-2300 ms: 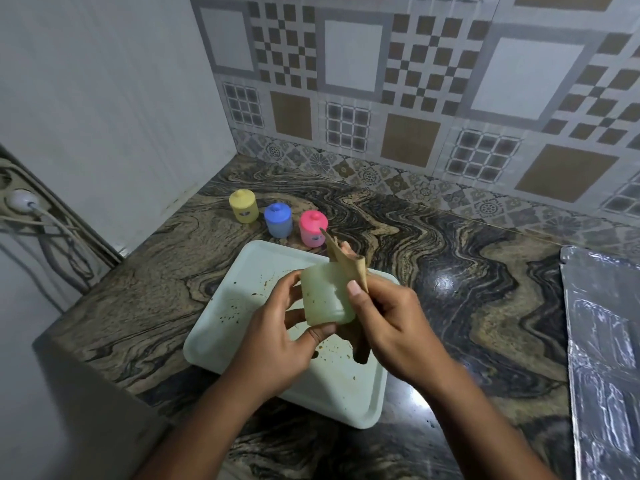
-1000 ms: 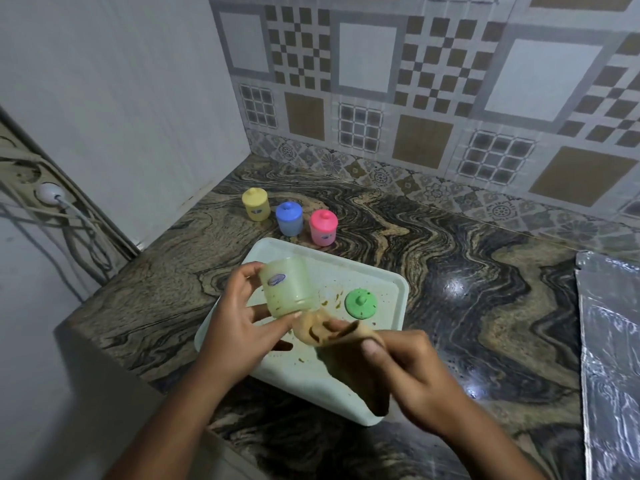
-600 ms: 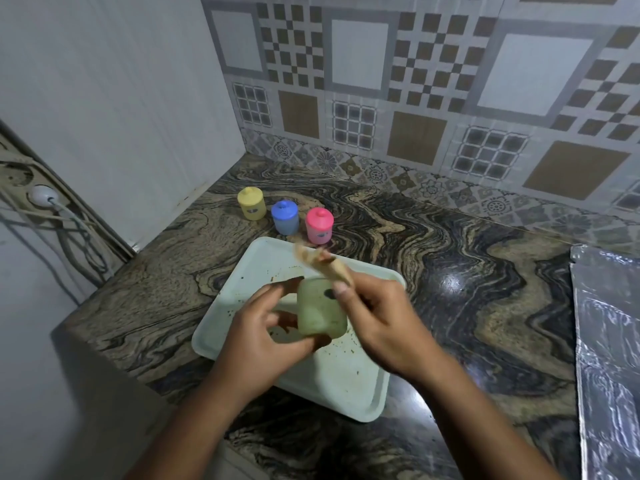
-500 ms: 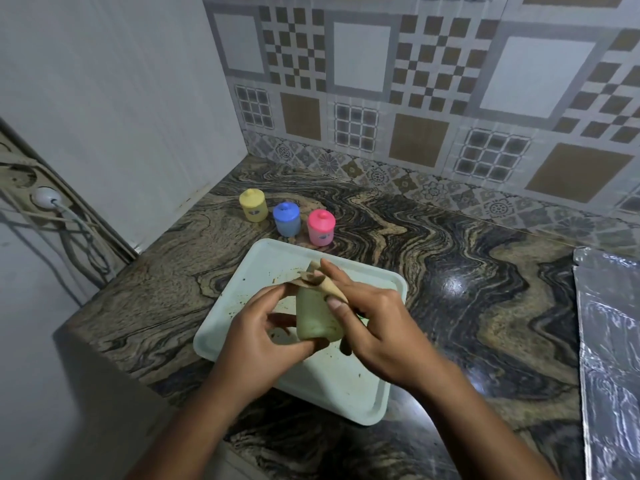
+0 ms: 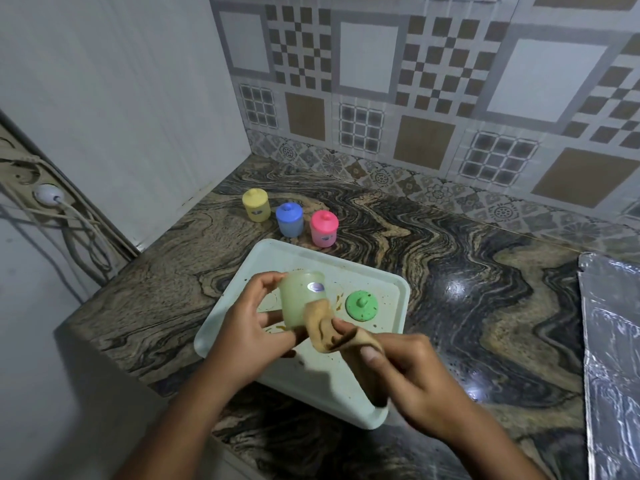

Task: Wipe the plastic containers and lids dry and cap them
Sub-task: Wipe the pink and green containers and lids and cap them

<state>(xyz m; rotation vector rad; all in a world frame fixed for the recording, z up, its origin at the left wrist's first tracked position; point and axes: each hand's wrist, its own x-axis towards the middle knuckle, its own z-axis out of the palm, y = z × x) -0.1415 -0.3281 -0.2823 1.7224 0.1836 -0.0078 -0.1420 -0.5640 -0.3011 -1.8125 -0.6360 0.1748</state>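
- The left hand (image 5: 249, 327) is gripping the pale green container (image 5: 298, 299), fingers curled round its far side and thumb down near the base. It's holding it up over the tray (image 5: 311, 247), not resting on it.
- The container's sitting roughly upright in that grip, long axis near vertical with a slight tilt, open mouth facing up.
- The right hand (image 5: 408, 372) is pinching a bunched-up tan cloth (image 5: 325, 330), and the cloth's end is touching the container's lower right wall.
- The bit that matters: the green lid (image 5: 361, 305) is lying knob-up on the tray just to the right of the container. That puts it on the right hand's side and nearer that hand, but that hand's full of cloth.
- My guess is the lid's gonna need wiping, then come across from the right and down onto the mouth. No flipping needed, since the mouth's already up.
- The yellow container (image 5: 256, 205), blue container (image 5: 289, 220) and pink container (image 5: 323, 228) are sitting capped in a row behind the tray, so this looks like the last one.
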